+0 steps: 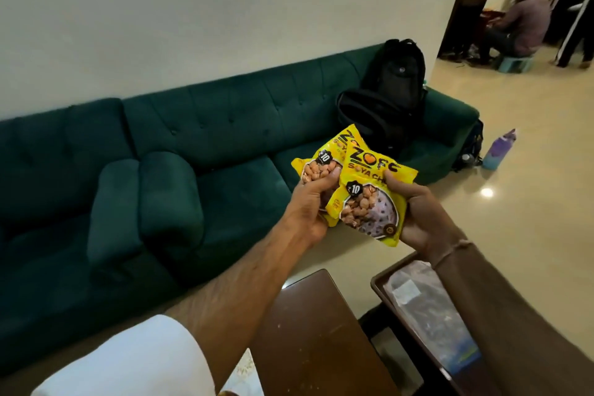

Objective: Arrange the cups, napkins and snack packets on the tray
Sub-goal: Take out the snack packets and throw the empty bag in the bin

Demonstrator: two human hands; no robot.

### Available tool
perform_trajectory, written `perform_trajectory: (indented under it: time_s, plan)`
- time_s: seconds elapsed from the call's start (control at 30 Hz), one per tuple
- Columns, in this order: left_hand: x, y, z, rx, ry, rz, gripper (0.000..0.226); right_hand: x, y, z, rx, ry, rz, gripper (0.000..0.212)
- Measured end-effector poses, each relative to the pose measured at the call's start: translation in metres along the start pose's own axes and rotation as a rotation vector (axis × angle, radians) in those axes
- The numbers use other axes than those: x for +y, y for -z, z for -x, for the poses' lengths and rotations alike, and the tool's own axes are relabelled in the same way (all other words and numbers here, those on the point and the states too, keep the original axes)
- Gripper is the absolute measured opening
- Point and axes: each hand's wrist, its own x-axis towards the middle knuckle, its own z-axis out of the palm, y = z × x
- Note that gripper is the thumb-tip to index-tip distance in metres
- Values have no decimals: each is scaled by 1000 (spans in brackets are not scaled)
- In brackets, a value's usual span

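Snack packets are being held up over the sofa (199,170), the left packet (316,167) being gripped by left fingers (323,180) and the right packet (369,199) by right fingers (397,180), all closed on them. Both are judged as still needing to be lowered onto the tray (377,281) below and laid flat

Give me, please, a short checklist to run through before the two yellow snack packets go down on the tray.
1. Left hand grips the rear snack packet: ok.
2. Right hand grips the front snack packet: ok.
3. Packets separated for placing one at a time: not ok, the front one overlaps the rear one.
4. Tray within reach, below the right forearm: ok.
5. Free spot on the tray: cannot tell, a clear plastic bag covers the visible part and the arm hides the rest.
6. Cups and napkins located: cannot tell, none in view.
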Motion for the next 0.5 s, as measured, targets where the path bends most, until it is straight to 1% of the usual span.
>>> perform_trajectory:
  time_s: [0.07,0.17,0.2,0.23,0.27,0.3,0.33,0.37,0.43,0.47,0.5]
  plan:
    - [-9,-6,-1,-51,9,-11,46,-4,2,4,67,50,28,42]
    - [-44,-10,-15,-141,-3,-25,60,-17,33,18,177,117,23,35]
    - [-63,-10,-22,-132,24,-22,67,-21,51,25,209,130,21,33]
    - [-86,-9,-31,-89,74,-17,73,-26,71,31,244,137,19,32]
    - [-113,-9,-40,-29,141,-14,77,-30,93,38,286,136,18,32]
    - [-140,-9,-48,38,209,-35,76,-34,113,43,330,128,20,31]
    - [-173,-10,-56,91,291,-83,68,-37,135,49,367,114,30,31]
    - [-207,-9,-64,126,394,-160,54,-39,157,53,394,101,48,30]
    - [-275,-7,-75,149,598,-343,27,-40,201,61,450,73,74,29]
    - [-305,-2,-78,152,671,-427,19,-40,220,65,481,64,76,28]
    - [-336,1,-81,168,733,-506,17,-40,242,69,510,56,73,28]
